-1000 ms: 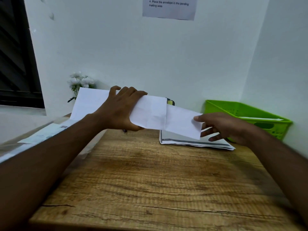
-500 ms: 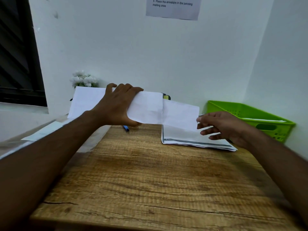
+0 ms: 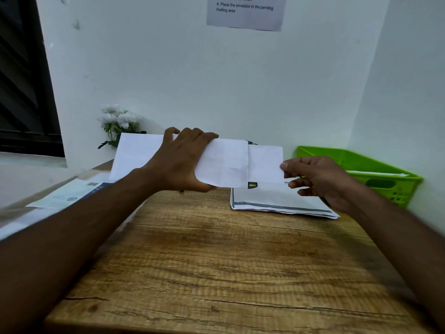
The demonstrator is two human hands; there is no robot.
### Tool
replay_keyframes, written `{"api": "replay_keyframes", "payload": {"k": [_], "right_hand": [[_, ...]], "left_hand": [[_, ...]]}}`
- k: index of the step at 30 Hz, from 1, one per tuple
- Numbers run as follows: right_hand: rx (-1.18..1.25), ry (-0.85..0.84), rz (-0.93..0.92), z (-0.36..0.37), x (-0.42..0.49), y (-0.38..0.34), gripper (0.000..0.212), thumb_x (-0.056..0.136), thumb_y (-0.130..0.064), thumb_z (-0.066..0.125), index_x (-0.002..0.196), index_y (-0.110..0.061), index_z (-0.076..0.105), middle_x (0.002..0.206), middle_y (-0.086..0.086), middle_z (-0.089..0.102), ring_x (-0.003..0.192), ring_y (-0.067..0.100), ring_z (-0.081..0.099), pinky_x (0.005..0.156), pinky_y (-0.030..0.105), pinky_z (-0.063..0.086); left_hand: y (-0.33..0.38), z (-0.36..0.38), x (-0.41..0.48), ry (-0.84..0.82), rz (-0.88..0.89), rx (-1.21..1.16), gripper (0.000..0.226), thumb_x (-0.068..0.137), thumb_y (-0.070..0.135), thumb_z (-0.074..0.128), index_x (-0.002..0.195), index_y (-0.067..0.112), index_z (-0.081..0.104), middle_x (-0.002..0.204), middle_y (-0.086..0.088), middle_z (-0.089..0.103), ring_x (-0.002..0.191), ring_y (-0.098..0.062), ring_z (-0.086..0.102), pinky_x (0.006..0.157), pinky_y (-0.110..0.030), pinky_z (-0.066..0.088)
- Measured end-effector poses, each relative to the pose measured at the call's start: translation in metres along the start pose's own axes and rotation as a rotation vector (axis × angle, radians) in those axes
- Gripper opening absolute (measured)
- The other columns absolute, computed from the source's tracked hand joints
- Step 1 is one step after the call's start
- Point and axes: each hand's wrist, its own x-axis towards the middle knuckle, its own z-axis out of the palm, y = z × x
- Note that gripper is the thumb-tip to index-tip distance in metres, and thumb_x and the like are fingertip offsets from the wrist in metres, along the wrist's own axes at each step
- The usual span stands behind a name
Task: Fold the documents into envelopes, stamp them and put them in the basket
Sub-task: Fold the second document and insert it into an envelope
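My left hand (image 3: 181, 160) grips a white envelope (image 3: 137, 154) across its middle and holds it in the air above the wooden desk (image 3: 216, 261). A folded white document (image 3: 265, 163) sticks out of the envelope's right end. The right edge of that document is pinched by my right hand (image 3: 313, 177) between thumb and fingers. A stack of printed documents (image 3: 277, 201) lies on the desk below. The green plastic basket (image 3: 375, 174) stands at the far right and holds a white envelope.
A small bunch of white flowers (image 3: 118, 121) stands by the back wall at left. Papers (image 3: 67, 195) lie on a surface left of the desk. A printed notice (image 3: 245, 10) hangs on the wall. A small dark and yellow object (image 3: 252, 185) peeks out behind the envelope.
The document has slid further into the envelope, so less of it shows. My right hand has moved left toward my left hand.
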Motion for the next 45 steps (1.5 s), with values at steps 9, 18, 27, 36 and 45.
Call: {"api": "replay_keyframes", "payload": {"k": [9, 18, 27, 36, 45], "right_hand": [[-0.019, 0.022, -0.038, 0.006, -0.003, -0.001, 0.015, 0.08, -0.028, 0.077, 0.089, -0.016, 0.075, 0.08, -0.004, 0.075, 0.054, 0.004, 0.061, 0.055, 0.022, 0.042], [-0.084, 0.037, -0.059, 0.014, -0.007, 0.0, 0.01, 0.079, -0.027, 0.078, 0.084, -0.018, 0.077, 0.068, -0.01, 0.07, 0.048, 0.005, 0.045, 0.044, 0.016, 0.031], [-0.145, 0.073, -0.21, 0.023, -0.01, -0.001, 0.002, 0.08, -0.012, 0.078, 0.08, -0.012, 0.076, 0.042, -0.012, 0.053, 0.039, -0.001, 0.042, 0.039, 0.01, 0.029], [-0.143, 0.095, -0.266, 0.026, -0.01, 0.0, 0.002, 0.083, -0.009, 0.075, 0.084, -0.009, 0.076, 0.044, -0.01, 0.056, 0.041, -0.003, 0.046, 0.042, 0.008, 0.033], [-0.074, 0.179, -0.088, 0.024, -0.005, 0.002, 0.017, 0.098, -0.018, 0.053, 0.088, -0.022, 0.066, 0.078, -0.001, 0.064, 0.045, 0.008, 0.049, 0.046, 0.02, 0.028]], "left_hand": [[0.017, 0.003, 0.002, 0.0, -0.005, 0.013, 0.1, 0.057, 0.074, 0.056, 0.139, 0.021, 0.037, 0.123, 0.003, 0.051, 0.112, -0.02, 0.048, 0.097, -0.043, 0.027], [0.03, 0.007, 0.001, -0.023, 0.025, 0.045, 0.102, 0.059, 0.074, 0.056, 0.141, 0.019, 0.035, 0.124, 0.001, 0.051, 0.113, -0.02, 0.049, 0.1, -0.046, 0.026], [0.041, 0.006, 0.0, -0.025, 0.029, 0.071, 0.106, 0.06, 0.081, 0.044, 0.142, 0.016, 0.034, 0.125, -0.002, 0.051, 0.114, -0.022, 0.048, 0.104, -0.051, 0.025], [0.044, 0.007, 0.0, -0.03, 0.016, 0.08, 0.106, 0.06, 0.08, 0.048, 0.144, 0.016, 0.032, 0.127, -0.002, 0.05, 0.116, -0.023, 0.046, 0.106, -0.053, 0.022], [0.039, 0.006, -0.001, -0.012, 0.004, 0.086, 0.104, 0.061, 0.078, 0.052, 0.143, 0.016, 0.033, 0.126, -0.001, 0.051, 0.116, -0.023, 0.048, 0.106, -0.053, 0.023]]}}
